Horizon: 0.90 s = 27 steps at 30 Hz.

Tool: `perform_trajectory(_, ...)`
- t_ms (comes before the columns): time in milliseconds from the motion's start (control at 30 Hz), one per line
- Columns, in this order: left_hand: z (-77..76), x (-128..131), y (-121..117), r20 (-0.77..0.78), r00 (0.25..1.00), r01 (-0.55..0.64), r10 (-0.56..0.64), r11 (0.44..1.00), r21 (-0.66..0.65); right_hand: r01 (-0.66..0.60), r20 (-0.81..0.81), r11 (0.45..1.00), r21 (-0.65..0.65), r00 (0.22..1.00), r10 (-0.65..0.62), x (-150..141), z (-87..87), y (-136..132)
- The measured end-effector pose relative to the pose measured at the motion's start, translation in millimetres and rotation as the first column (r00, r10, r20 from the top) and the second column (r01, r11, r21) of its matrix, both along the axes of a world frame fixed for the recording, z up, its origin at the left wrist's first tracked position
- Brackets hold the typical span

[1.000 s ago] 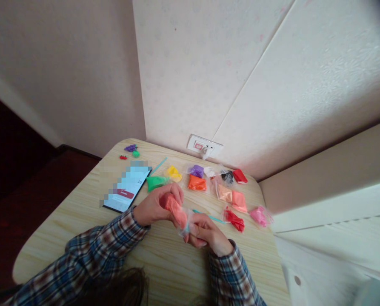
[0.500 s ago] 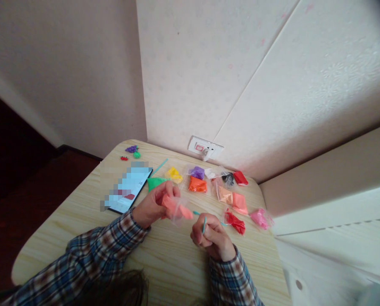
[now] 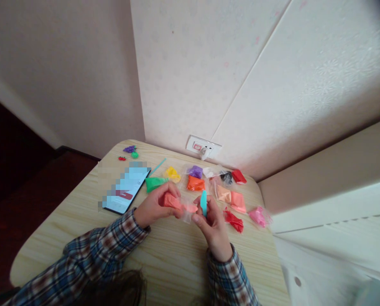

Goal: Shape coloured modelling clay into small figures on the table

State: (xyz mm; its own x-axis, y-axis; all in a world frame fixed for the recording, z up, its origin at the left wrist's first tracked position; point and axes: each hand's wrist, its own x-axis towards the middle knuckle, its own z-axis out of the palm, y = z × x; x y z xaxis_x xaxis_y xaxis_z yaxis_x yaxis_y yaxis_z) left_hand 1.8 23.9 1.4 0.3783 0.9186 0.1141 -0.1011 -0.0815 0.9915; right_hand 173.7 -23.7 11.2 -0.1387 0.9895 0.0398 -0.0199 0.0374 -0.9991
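My left hand (image 3: 151, 207) is closed around a clear bag of coral modelling clay (image 3: 172, 201), part of the clay poking out towards the right. A teal plastic clay knife (image 3: 203, 204) stands up between the fingers of my right hand (image 3: 215, 227). The thumb of that hand is at the right end of the bag; whether it pinches the plastic I cannot tell. Behind my left hand lies a green clay packet (image 3: 155, 183). A red clay bag (image 3: 233, 221) rests on the table to the right of my right hand.
A phone (image 3: 124, 199) lies left of my hands. Beyond it are a purple grape cluster (image 3: 129, 149), a green ball (image 3: 134, 155) and small red pieces (image 3: 122, 158). Behind are a teal stick (image 3: 158, 167) and yellow (image 3: 172, 174), purple (image 3: 195, 171) and orange (image 3: 195, 183) clay packets. The wall carries a socket (image 3: 204, 147).
My right hand has moved up to the bag's right end, and the teal knife's broad blade now points upward. My left hand still holds the coral clay bag, turned slightly.
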Motion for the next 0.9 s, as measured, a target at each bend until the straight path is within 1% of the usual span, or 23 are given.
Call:
perform_trajectory(67, -0.6, -0.4, -0.1, -0.049, 0.999, 0.001, 0.000, 1.000, 0.007, 0.033, 0.070, 0.999, 0.032, 0.997, -0.035, 1.5, -1.6, 1.2)
perform_trajectory(133, -0.6, -0.1, -0.7, -0.058, 0.998, 0.003, -0.004, 1.000, -0.006, 0.060, 0.146, 0.997, 0.057, 0.987, -0.068, 4.1, -3.7, 2.5)
perform_trajectory(200, -0.1, 0.9, -1.5, -0.004, 0.999, 0.039, -0.039, 0.997, -0.069, 0.111, 0.178, 0.992, 0.063, 0.977, -0.120, 6.9, -5.9, 3.5)
perform_trajectory(300, 0.7, 2.4, -1.8, 0.122, 0.988, 0.113, -0.091, 0.977, -0.183, 0.223, 0.145, 0.973, 0.066, 0.962, -0.230, 12.7, -9.3, 4.4)
perform_trajectory(367, 0.8, 2.5, -1.2, 0.179, 0.981, 0.116, -0.078, 0.970, -0.212, 0.298, 0.110, 0.952, 0.074, 0.946, -0.305, 18.4, -11.3, 5.1)
perform_trajectory(467, 0.2, 0.4, 0.6, 0.232, 0.973, 0.049, 0.003, 0.975, -0.215, 0.358, 0.120, 0.929, 0.096, 0.922, -0.368, 28.0, -12.4, 7.7)
perform_trajectory(533, -0.1, -1.7, 1.7, 0.241, 0.967, -0.024, 0.079, 0.975, -0.223, 0.307, 0.215, 0.945, 0.113, 0.921, -0.325, 31.7, -11.9, 10.1)
perform_trajectory(600, 0.0, -3.8, 2.2, 0.236, 0.961, -0.083, 0.143, 0.966, -0.247, 0.169, 0.382, 0.981, 0.096, 0.904, -0.194, 30.9, -11.7, 12.0)
perform_trajectory(633, 0.2, -4.7, 2.3, 0.224, 0.960, -0.105, 0.166, 0.960, -0.259, 0.093, 0.477, 0.993, 0.074, 0.871, -0.117, 28.7, -12.2, 12.5)
perform_trajectory(700, 0.3, -6.1, 2.1, 0.185, 0.963, -0.143, 0.197, 0.952, -0.269, -0.014, 0.634, 0.999, 0.031, 0.773, -0.009, 22.2, -14.3, 12.5)
perform_trajectory(767, -0.2, -6.7, 1.8, 0.128, 0.971, -0.164, 0.201, 0.953, -0.253, -0.046, 0.732, 0.999, 0.022, 0.681, 0.015, 15.4, -17.5, 11.4)
perform_trajectory(800, -0.7, -6.9, 1.8, 0.099, 0.976, -0.164, 0.193, 0.957, -0.241, -0.049, 0.760, 0.999, 0.023, 0.649, 0.015, 12.9, -19.0, 10.7)
perform_trajectory(833, -1.3, -6.8, 1.8, 0.073, 0.981, -0.158, 0.179, 0.961, -0.226, -0.046, 0.779, 0.999, 0.022, 0.627, 0.012, 11.4, -20.3, 10.1)
perform_trajectory(900, -2.4, -6.4, 2.3, 0.029, 0.989, -0.139, 0.147, 0.972, -0.190, -0.024, 0.792, 1.000, 0.015, 0.610, 0.002, 11.2, -21.2, 9.4)
